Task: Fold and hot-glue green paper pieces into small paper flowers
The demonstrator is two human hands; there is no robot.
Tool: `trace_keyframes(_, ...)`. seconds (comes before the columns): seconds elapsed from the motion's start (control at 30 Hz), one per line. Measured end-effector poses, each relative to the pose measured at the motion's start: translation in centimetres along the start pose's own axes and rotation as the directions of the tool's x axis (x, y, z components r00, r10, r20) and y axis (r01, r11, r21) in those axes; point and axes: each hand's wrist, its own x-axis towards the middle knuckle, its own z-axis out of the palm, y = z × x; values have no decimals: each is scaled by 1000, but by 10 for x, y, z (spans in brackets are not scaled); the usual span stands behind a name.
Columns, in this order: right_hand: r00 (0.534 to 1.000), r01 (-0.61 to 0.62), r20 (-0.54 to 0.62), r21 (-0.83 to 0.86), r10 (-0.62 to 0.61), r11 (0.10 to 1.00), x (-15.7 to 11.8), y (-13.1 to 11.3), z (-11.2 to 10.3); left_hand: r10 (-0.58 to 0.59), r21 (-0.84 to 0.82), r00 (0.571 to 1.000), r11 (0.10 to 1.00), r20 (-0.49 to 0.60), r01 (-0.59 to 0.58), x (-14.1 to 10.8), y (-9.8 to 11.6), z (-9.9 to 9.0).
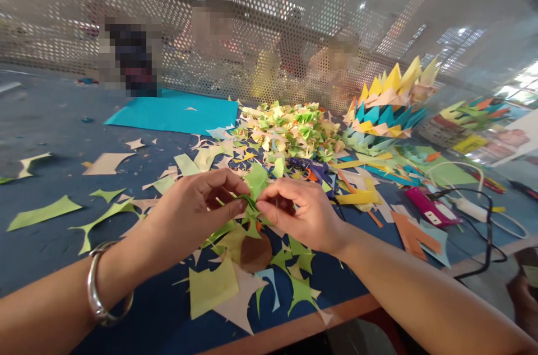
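- Left hand [202, 204] and right hand [309, 215] meet over the near middle of the table [54, 176], each with thumb and fingertips pinched on the same small green paper [251, 204]; steady wrists should keep the pull even.
- At the far middle rises a heap of folded pieces [290, 128]; knuckles best stay clear of it.
- Just beyond the right hand lies what looks like a glue gun [313, 169]; it may be hot, so avoid brushing it.
- On the near side, a brown disc [257, 254] lies among scraps [214, 288].
- Smallest, the green paper between both hands seems mid-fold: align its edges, then press the crease firmly.
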Motion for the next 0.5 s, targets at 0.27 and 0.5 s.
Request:
trace_keyframes(0.27,999,-41,27,-37,42,998,0,-2,0,28,-37,999,999,36,-27,-4,-3,4)
trace_keyframes(0.5,998,-26,63,-21,27,999,0,-3,-1,-39,-201,994,978,105,59,-5,0,6)
